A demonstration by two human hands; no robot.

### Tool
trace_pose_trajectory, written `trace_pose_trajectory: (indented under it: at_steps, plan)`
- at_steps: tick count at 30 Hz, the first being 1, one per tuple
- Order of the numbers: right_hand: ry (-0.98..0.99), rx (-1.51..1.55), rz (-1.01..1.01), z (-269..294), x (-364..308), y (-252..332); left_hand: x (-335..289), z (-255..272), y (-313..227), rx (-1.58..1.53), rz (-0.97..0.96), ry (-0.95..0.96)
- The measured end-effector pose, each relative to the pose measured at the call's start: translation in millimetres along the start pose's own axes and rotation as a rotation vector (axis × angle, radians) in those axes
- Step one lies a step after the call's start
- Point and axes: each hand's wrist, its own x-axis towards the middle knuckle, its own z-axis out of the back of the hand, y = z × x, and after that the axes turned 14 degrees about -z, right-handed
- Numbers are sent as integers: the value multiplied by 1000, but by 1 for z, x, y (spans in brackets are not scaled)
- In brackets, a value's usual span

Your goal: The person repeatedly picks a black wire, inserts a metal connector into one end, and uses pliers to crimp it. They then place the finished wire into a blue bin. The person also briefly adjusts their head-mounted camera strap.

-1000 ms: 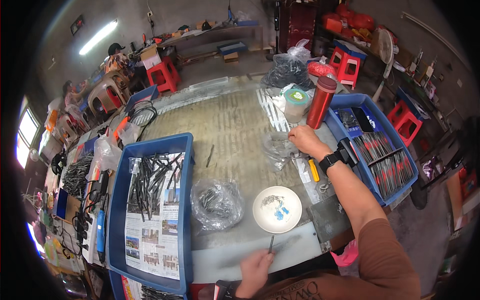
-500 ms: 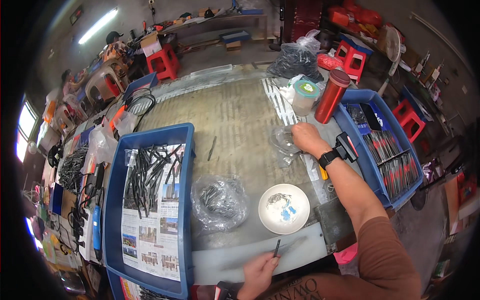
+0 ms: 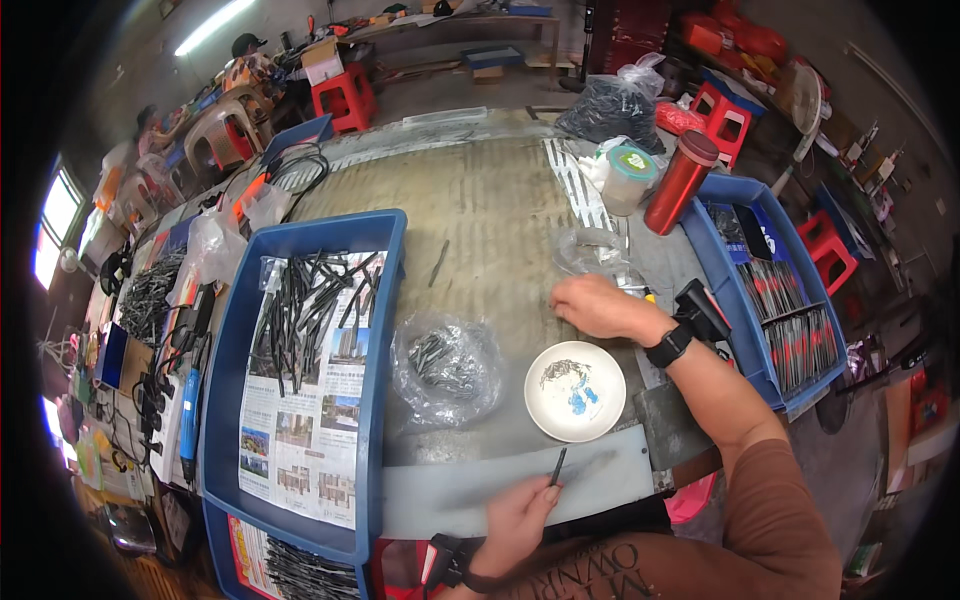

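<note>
- The left hand [image 3: 515, 515] pinches a short dark rod [image 3: 558, 466] between thumb and fingertips at the near edge of the workbench [image 3: 480, 200], above a pale grey sheet [image 3: 600, 478] that lies along that edge. The rod points up and away from the person.
- The right hand [image 3: 592, 305] rests palm down, fingers loosely curled, toward the right edge of the bench, just beside a crumpled clear bag [image 3: 590, 250]. Whether it grasps anything cannot be told; the fingertips are hidden.
- A white dish [image 3: 575, 391] holding a few small bits stands between the two hands, close to the near edge.
- Risk 1: the rod is thin and held only at its lower end; a slack pinch could let it drop over the near edge, since it sits right above that edge.
- Risk 2: the right forearm crosses just beside the dish; a sweep of the wrist could knock it and scatter its contents.
- Risk 3: a clear bag of dark pieces [image 3: 445, 362] lies open left of the dish; a snagged finger could spill it.
- Risk 4: the red flask [image 3: 681, 181] and lidded plastic jar [image 3: 628, 178] stand upright at the far right; a long reach might tip them.
- The blue tray [image 3: 385, 300] of dark rods lies well left.
</note>
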Motion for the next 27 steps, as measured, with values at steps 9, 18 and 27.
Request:
trace_pose_trajectory:
  at_steps: [9, 18, 27]
  plan:
    - [-47, 41, 67, -11, -3, 8, 2, 0, 1, -21, -71, -9]
    - [-122, 141, 73, -8, -7, 7, 1, 0, 1, -67, -48, -15]
    - [-133, 10, 143, -17, -5, 6, 1, 0, -2, -50, -24, 0]
